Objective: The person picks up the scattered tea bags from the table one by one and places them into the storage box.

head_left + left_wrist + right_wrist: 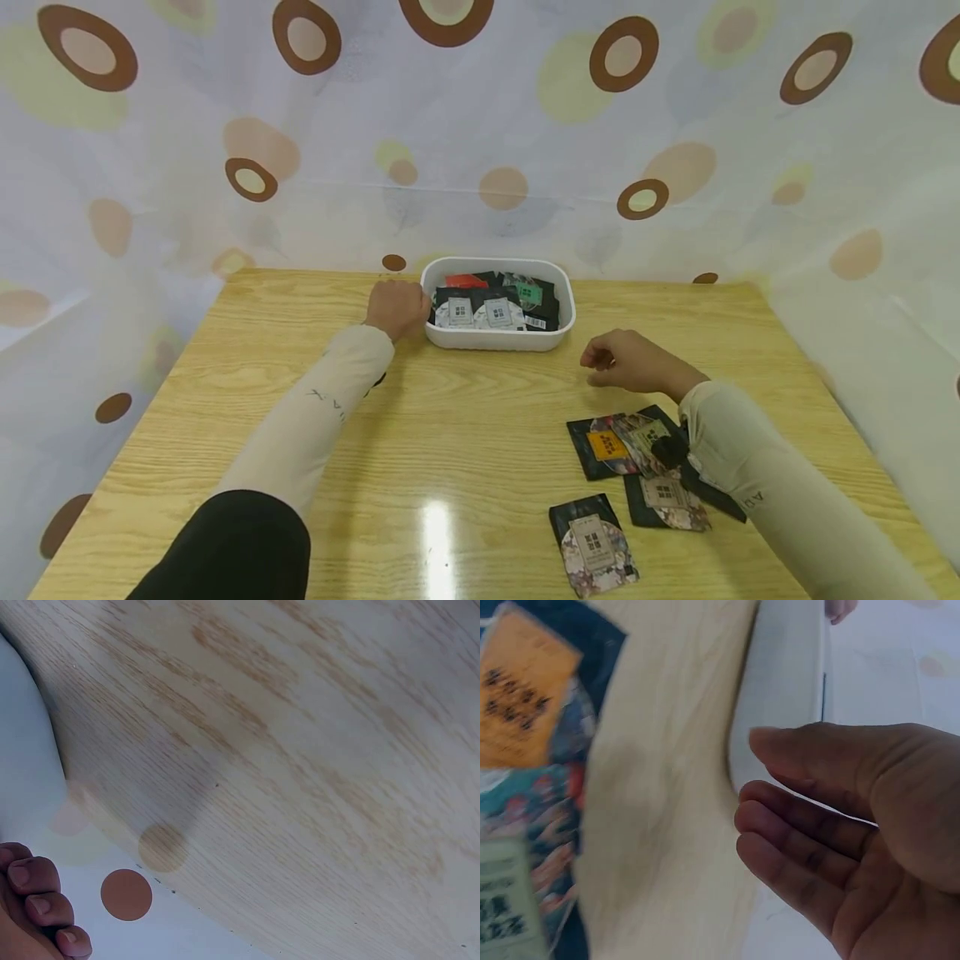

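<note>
A white plastic bin [495,340] stands at the back of the wooden table, with several black packets [480,310] inside. My left hand [397,308] grips the bin's left end; in the left wrist view its curled fingers [46,900] show beside the white wall, and the thumb is hidden. To the right of the bin, my right hand [630,361] hovers over the table with fingers loosely bent. The right wrist view shows a gap between its thumb [817,754] and fingers, with nothing held.
Several black packets lie on the table's right side; one with an orange label [606,446] overlaps others near my right forearm. Another packet [594,546] lies apart, closer to me. A dotted white curtain [450,108] hangs behind the table [300,300] and at its sides.
</note>
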Tool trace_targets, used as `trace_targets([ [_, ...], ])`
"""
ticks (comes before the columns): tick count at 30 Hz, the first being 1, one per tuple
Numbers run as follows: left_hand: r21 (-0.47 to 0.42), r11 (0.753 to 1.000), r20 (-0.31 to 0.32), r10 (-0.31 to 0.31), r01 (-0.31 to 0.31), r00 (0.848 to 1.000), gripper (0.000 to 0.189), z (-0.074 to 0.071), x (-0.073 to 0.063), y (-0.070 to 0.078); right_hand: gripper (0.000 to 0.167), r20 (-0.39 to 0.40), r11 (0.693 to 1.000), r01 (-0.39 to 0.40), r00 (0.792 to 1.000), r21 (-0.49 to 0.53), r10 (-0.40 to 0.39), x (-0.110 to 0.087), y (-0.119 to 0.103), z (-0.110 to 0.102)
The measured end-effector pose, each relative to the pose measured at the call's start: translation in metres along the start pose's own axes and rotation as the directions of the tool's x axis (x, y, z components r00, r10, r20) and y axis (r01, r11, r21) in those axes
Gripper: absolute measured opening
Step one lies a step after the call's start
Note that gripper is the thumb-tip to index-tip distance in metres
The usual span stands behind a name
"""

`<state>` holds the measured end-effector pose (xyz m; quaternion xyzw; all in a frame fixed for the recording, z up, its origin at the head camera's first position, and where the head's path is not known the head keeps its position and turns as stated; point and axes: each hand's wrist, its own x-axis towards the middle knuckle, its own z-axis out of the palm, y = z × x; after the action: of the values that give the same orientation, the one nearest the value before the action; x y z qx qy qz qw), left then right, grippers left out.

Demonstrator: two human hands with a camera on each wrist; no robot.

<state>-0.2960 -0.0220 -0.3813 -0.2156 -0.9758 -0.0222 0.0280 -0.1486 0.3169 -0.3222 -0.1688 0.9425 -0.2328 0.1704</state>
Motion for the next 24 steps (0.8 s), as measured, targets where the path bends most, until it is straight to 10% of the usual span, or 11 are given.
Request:
trace_targets([
  [11, 0.007, 1.0, -0.011, 0.003, -0.003, 1.0, 0.041, 0.004, 0.0, -0.003, 0.034, 0.11, 0.999, -0.038, 0.993, -0.023, 0.041, -0.038, 0.018, 0.022],
  [24, 0.014, 1.0, 0.02, -0.001, 0.001, 1.0, 0.044, -0.001, 0.0, -0.001, 0.061, 0.117, 0.988, 0.121, 0.987, -0.1, -0.109, -0.045, 0.025, 0.042],
])
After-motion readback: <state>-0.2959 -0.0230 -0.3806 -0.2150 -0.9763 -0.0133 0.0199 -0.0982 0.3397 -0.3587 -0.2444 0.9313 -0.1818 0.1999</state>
